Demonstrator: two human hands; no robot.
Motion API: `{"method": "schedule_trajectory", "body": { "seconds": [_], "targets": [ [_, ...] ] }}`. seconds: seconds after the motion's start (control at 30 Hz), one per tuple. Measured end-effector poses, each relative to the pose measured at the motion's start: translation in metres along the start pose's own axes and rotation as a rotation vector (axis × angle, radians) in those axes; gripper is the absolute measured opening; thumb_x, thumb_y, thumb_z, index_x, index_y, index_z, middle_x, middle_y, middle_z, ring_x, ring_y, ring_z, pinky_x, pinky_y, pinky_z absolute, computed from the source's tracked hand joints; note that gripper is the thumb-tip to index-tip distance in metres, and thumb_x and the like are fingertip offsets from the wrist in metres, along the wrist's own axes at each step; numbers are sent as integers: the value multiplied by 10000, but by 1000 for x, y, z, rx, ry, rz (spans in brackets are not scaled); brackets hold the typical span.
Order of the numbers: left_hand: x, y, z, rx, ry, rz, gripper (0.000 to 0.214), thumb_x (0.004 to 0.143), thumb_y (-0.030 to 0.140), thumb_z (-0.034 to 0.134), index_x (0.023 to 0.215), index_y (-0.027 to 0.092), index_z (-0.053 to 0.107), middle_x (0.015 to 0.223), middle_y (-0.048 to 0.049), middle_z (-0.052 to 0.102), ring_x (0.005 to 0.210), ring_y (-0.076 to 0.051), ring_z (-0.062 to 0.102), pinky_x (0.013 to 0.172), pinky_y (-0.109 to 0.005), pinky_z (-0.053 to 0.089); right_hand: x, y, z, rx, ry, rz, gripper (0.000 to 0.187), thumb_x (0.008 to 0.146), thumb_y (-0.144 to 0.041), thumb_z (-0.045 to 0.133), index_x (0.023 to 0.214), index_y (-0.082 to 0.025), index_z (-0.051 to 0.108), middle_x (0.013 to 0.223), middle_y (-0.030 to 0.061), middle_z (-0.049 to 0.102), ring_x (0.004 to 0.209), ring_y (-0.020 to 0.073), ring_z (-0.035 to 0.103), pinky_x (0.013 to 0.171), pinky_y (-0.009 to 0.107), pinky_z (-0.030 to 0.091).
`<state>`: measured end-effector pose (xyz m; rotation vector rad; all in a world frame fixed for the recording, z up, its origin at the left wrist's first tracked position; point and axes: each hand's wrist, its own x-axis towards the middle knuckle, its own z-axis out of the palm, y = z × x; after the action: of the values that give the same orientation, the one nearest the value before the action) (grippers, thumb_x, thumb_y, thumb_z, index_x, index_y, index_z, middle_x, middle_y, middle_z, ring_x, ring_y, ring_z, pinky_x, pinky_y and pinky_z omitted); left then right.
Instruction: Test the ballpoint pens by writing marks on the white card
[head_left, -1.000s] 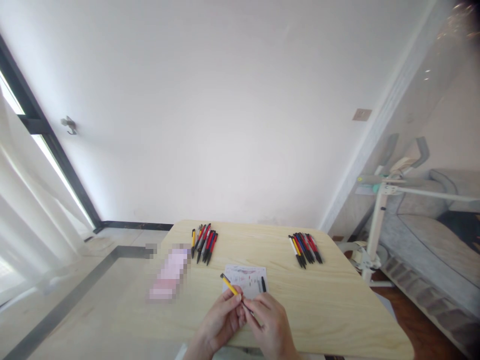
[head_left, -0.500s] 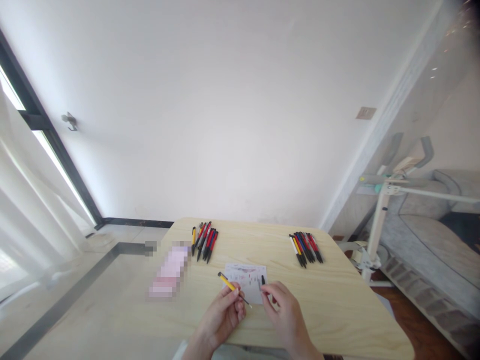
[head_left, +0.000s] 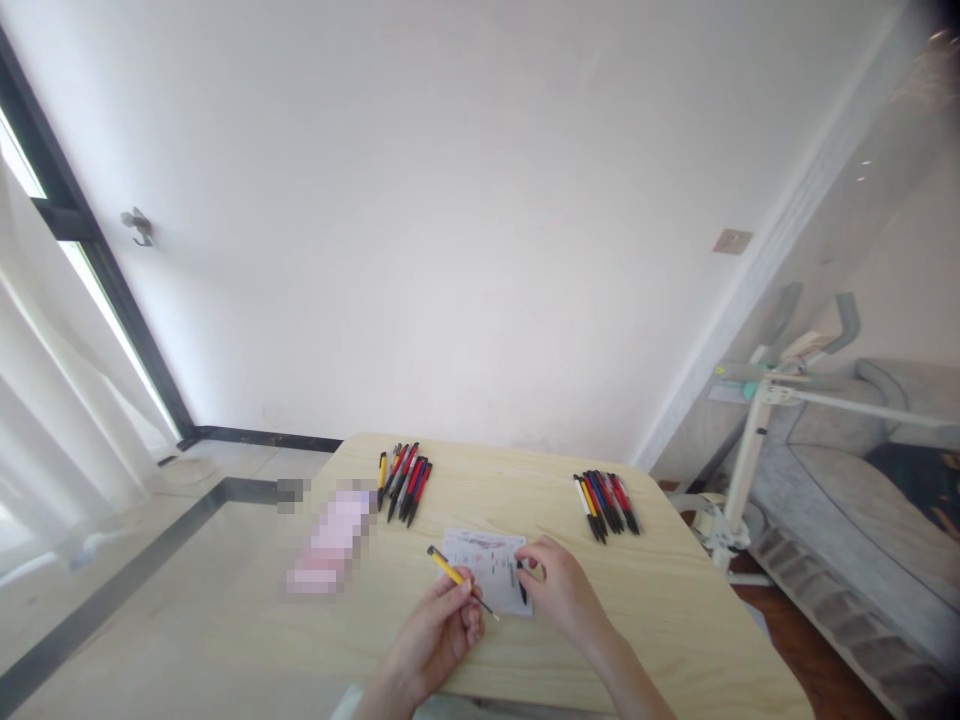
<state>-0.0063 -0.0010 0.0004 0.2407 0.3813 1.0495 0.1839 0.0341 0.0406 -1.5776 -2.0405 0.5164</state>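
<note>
A yellow pen [head_left: 447,568] with a black top is pinched in my left hand [head_left: 439,630]. Its thin refill sticks out bare from the lower end, slanting toward the table's front edge. Between the thumb and fingertips of my right hand [head_left: 561,585] is a small black pen grip [head_left: 523,585], its narrow end pointing down. This piece is over the right side of a printed sheet of paper [head_left: 480,560] on the table. A gap separates the grip from the bare refill.
Several pens [head_left: 405,482] in mixed colours lie at the back left of the wooden table [head_left: 495,475]. More pens [head_left: 606,505] form a row at the back right. A pixelated pink item [head_left: 330,540] lies at the left. Beyond the right edge stands an exercise machine [head_left: 746,460].
My right hand has turned the black grip from pointing up to pointing down and moved slightly up over the paper. My left hand keeps hold of the yellow pen almost unmoved.
</note>
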Motion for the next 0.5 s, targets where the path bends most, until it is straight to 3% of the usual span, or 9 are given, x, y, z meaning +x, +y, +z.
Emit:
{"method": "schedule_trajectory", "body": {
  "seconds": [0.5],
  "targets": [
    [0, -1, 0, -3, 1, 0, 71, 788, 102, 539, 812, 165, 562, 698, -16, 586, 559, -61, 540, 576, -191, 397, 3, 4, 9, -8, -61, 38, 189, 678, -199, 564, 838, -230, 659, 797, 12, 604, 723, 162, 549, 675, 231, 383]
  ]
}}
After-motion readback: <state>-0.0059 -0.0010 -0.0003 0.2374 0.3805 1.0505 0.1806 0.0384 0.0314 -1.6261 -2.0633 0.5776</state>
